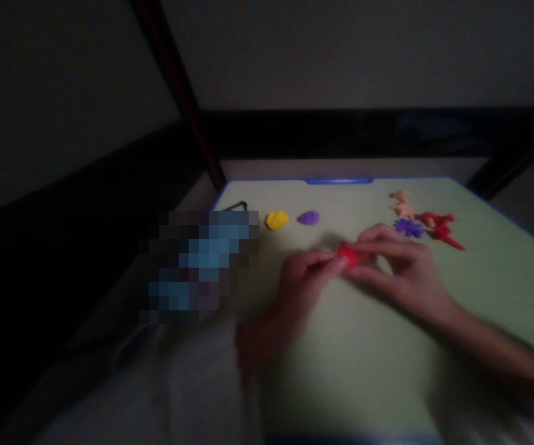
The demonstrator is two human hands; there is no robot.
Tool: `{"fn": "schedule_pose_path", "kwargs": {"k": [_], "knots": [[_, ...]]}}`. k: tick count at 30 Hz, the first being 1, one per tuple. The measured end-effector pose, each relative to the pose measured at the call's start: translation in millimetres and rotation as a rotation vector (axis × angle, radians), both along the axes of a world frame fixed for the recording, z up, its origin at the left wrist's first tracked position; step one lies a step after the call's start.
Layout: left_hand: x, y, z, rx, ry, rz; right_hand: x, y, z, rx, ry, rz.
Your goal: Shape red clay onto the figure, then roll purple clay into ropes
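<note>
A small red lump of modelling clay point(348, 258) is pinched between the fingertips of both hands, above the pale table. My left hand point(300, 281) grips its left side with thumb and forefinger. From the right, my right hand point(403, 266) has its thumb and fingers closed on the other side. The fingers cover part of the lump, and blur hides its exact shape. Just beyond my right hand lie a purple flower-like clay piece point(408, 228), red clay shapes point(440, 225) and peach-coloured shapes point(402, 205).
On the pale table point(341, 371) with blue edging, a yellow lump point(277, 220) and a purple lump point(309, 217) lie farther back. A pixelated blue area point(211, 253) covers something at the left edge. A dark post point(178, 86) rises behind the table.
</note>
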State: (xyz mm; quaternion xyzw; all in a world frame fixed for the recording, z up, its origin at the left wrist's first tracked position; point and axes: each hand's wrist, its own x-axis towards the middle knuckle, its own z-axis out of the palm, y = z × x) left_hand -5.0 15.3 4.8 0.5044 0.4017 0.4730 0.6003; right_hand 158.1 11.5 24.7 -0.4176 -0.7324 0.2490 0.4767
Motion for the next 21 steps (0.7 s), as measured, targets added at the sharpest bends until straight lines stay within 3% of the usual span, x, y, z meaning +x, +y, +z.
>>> {"fn": "schedule_pose_path", "kwargs": {"k": [4,11,16,21], "knots": [[0.3,0.4,1.8,0.039,0.016,0.005,0.1,0.6,-0.9,0.024,0.024,-0.047],[-1.1,0.4,-3.4,-0.044,-0.05,-0.005,1.0,-0.4,0.2,0.055,-0.012,0.021],[-0.9,0.1,-5.1,-0.037,-0.069,-0.016,0.7,0.0,0.0,0.062,-0.01,-0.034],[-1.8,1.9,-9.4,-0.035,-0.063,-0.002,1.4,1.2,-0.7,0.028,0.0,0.029]]}}
